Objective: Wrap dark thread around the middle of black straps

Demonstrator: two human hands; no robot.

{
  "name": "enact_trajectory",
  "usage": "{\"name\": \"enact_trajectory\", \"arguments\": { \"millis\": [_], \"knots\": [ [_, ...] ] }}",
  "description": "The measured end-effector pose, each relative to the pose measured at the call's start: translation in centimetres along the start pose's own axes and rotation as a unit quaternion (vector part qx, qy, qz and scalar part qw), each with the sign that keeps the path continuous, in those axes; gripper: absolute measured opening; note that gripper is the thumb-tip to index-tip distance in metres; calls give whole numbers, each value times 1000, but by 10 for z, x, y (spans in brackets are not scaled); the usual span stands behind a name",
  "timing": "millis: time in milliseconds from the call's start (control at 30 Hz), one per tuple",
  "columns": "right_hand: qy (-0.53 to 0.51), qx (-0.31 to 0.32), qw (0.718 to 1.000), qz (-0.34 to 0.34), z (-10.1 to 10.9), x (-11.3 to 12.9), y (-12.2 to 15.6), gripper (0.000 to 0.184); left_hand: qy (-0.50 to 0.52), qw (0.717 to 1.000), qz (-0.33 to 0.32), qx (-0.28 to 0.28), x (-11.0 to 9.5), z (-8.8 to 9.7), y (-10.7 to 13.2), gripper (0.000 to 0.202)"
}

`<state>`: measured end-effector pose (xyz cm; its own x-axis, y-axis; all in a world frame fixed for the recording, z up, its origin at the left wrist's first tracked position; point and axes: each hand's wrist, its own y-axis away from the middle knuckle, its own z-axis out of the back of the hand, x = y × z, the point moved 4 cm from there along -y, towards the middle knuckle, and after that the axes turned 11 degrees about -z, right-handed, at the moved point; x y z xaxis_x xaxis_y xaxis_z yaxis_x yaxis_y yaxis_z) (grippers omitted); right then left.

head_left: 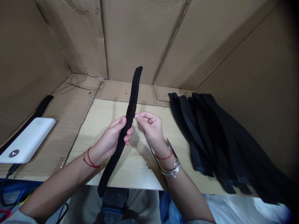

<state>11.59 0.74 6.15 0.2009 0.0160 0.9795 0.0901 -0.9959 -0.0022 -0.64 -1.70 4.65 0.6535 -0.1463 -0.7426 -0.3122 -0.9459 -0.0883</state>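
My left hand [111, 138] grips a long black leather belt strap [121, 143] near its middle and holds it upright, its lower end hanging toward the table's front edge. A narrow dark keeper loop [131, 110] circles the strap just above that hand. My right hand [149, 129] stays close beside the loop, thumb and fingertips pinched together, with no clear hold on the strap. A thin dark strip [155, 161] runs below my right wrist, and I cannot tell whether that hand holds it. A metal piece [171, 148] shows just past the wrist, partly hidden.
Several black straps [205, 133] lie overlapping at the right of a pale board [100, 149]. A white power bank [26, 140] and another black strap [39, 109] lie on cardboard at the left. Cardboard walls [140, 37] surround the bench, with thin wires [74, 84] at back left.
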Motion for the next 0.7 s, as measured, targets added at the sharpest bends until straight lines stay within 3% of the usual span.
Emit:
{"name": "enact_trajectory", "arguments": {
  "millis": [233,500,700],
  "knots": [
    [-30,75,996,-36,-1,-2,-5,25,58,998,20,9,3,-1,-2,32],
    [-67,154,977,-130,-5,-3,-1,29,192,974,86,79,4,-7,3,49],
    [-73,183,963,-183,-8,-7,1,27,236,962,101,98,8,-6,4,50]
  ]
}}
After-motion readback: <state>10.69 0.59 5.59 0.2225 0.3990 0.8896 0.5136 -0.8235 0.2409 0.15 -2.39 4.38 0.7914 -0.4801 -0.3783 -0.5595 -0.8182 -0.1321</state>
